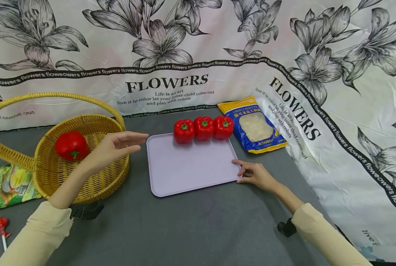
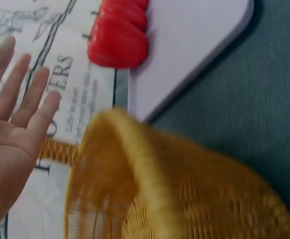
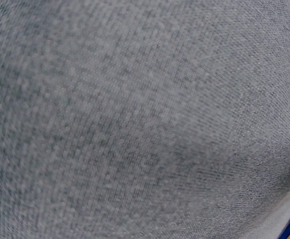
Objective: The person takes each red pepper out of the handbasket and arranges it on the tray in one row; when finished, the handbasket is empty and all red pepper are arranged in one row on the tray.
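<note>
My left hand (image 1: 119,147) hovers over the right side of a yellow wicker basket (image 1: 118,181), fingers extended and holding nothing; the left wrist view also shows its spread fingers. Inside the basket lies one red bell pepper (image 1: 72,145). A pale lilac tray (image 1: 191,166) lies on the dark grey table, with three red bell peppers (image 1: 203,128) in a row along its far edge. At the tray's right edge, near the front corner, my right hand (image 1: 255,175) grips the rim between fingers and thumb. The right wrist view shows mostly grey cloth, without the hand.
A blue and yellow orecchiette bag (image 1: 255,125) lies right of the tray. Left of the basket is a green and yellow packet (image 1: 10,186), with a red lollipop (image 1: 0,224) in front of it. Flower-printed cloth (image 1: 171,85) rises behind the table, and the basket's tall handle (image 1: 55,95) arches up.
</note>
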Motion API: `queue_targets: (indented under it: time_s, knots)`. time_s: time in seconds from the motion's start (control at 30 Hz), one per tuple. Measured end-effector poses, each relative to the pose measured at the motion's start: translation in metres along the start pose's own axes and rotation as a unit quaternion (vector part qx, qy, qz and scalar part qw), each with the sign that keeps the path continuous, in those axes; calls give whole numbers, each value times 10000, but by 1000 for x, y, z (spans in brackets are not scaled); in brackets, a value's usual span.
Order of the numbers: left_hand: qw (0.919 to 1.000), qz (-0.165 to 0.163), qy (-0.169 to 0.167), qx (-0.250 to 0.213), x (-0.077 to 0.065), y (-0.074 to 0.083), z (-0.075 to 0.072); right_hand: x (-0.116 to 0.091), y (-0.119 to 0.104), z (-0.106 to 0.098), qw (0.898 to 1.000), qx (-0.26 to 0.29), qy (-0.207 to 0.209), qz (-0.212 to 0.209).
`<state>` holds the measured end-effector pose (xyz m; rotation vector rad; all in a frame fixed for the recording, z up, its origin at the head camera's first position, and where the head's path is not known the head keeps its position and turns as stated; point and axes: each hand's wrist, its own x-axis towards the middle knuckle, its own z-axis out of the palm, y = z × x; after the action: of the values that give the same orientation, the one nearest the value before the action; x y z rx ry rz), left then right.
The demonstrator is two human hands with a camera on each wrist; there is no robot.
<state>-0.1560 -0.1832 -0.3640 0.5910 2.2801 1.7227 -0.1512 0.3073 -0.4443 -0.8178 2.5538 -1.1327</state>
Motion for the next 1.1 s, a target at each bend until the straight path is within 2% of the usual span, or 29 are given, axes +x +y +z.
queue_targets:
  time_s: [0.23,0.43,0.63,0.73,0.9,1.1]
  knots:
    - [10000,19,-19,88,-20,-1,-20,0,-1,-1,10000,-14,7,54]
    - [9997,23,114,222,-38,-4,-39,0,2,-1,10000,21,32,-5]
    - [9990,179,219,346,-57,-15,-64,1,-2,-3,10000,30,8,-3]
    - [9991,173,322,219,-67,-21,-76,1,-1,-3,10000,34,-23,-2]
    - [9967,56,793,170,-80,-30,-88,0,-1,-2,10000,49,-19,24]
    - [9885,58,1501,-192,-91,-41,-93,0,0,0,9999,118,13,-7]
